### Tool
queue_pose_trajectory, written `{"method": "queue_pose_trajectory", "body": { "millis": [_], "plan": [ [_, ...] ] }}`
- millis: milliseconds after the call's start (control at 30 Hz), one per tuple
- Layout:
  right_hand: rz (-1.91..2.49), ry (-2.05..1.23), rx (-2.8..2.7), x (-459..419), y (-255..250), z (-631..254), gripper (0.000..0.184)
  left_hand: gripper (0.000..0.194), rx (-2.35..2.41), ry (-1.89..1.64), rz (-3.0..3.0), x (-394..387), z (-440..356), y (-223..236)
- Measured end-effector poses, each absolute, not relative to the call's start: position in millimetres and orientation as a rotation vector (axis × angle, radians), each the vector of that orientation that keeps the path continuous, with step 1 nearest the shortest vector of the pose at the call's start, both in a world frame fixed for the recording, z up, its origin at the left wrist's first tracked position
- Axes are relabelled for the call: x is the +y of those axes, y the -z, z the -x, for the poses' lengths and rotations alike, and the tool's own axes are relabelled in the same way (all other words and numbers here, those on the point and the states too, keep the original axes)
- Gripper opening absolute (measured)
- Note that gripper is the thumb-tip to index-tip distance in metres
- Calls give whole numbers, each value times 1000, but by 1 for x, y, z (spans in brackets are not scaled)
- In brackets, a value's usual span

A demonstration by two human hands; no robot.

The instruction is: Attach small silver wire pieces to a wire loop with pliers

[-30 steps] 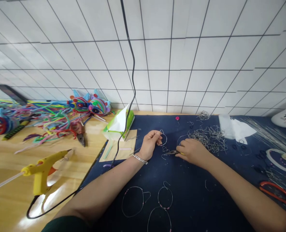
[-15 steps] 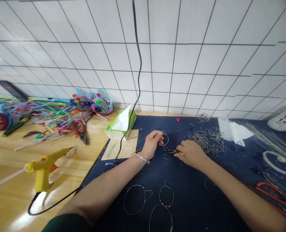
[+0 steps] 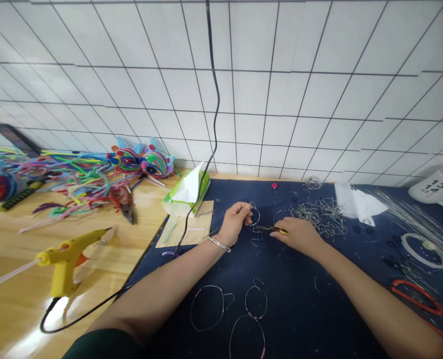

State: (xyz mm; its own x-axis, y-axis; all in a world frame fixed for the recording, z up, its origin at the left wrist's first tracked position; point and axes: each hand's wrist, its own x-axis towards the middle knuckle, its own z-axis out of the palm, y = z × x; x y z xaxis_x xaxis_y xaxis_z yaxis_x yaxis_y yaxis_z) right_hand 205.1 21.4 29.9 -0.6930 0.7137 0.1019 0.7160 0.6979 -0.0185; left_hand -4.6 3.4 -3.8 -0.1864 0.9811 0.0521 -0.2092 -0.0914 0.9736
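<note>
Wall: white with dark grid lines, filling the upper half of the view (image 3: 281, 89).
Tabletop: pale wood (image 3: 4, 239), bare on the left side.
Mat: dark blue (image 3: 292, 294), spread over the middle and right.
Coloured stems: a loose, many-hued pile (image 3: 90, 187) on the wood at far left.
Straight wires: a bundle (image 3: 412, 212) fanned out at the right.
Glue gun: yellow (image 3: 64, 267), on the wood, nozzle pointing right.
Brown sheet: flat (image 3: 176, 239), by the mat's left edge.
Wire tangle: grey, knotted bits (image 3: 322, 217), lying on the mat just beyond the right hand (image 3: 298, 233).
Tissue pack: green and white (image 3: 176, 192), overlapping the far part of the brown sheet.
Mug: white, marked 13 14 (image 3: 431, 188), lying on its side at far right.
Right hand: fingers closed around the yellow-handled pliers (image 3: 283, 231).
Left hand: silver bangle (image 3: 219, 244) at the wrist; thumb and fingers of this hand (image 3: 236, 222) pinched narrow on a wire ring (image 3: 259, 217).
Beaded hoops: three (image 3: 257, 317), on the mat nearest the wearer, two of them meeting.
Pliers: jaws toward the left hand, close to the ring's lower end; whether they grip it is too small to tell.
Wire ring: above the mat's middle, between the two hands, its open loop to the right of the left fingertips.
Bent wire pieces: on the mat (image 3: 255, 243), just nearer the wearer than the pliers' tips.
Pink piece: round (image 3: 274, 185), near the mat's far edge.
</note>
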Motion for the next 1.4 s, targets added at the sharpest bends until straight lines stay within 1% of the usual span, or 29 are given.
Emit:
{"method": "queue_pose_trajectory", "body": {
  "millis": [300,633,833,1067,1267,1400],
  "plan": [
    [1220,123,-2783,29,-27,-205,35,26,1132,-1505,-1037,5,5,7],
    [1064,325,-2788,26,-25,-190,30,27,1138,-1517,-1001,5,4,5],
    [1009,335,-2735,29,-14,-193,30,26,1130,-1525,-1017,6,5,8],
    [1045,403,-2608,26,-16,-202,29,26,1145,-1598,-971,7,6,11],
    [1052,324,-2604,26,-16,-204,30,27,1130,-1604,-947,7,5,12],
    [1076,164,-2615,29,-12,-206,33,27,1128,-1596,-959,7,5,11]
  ]
}}
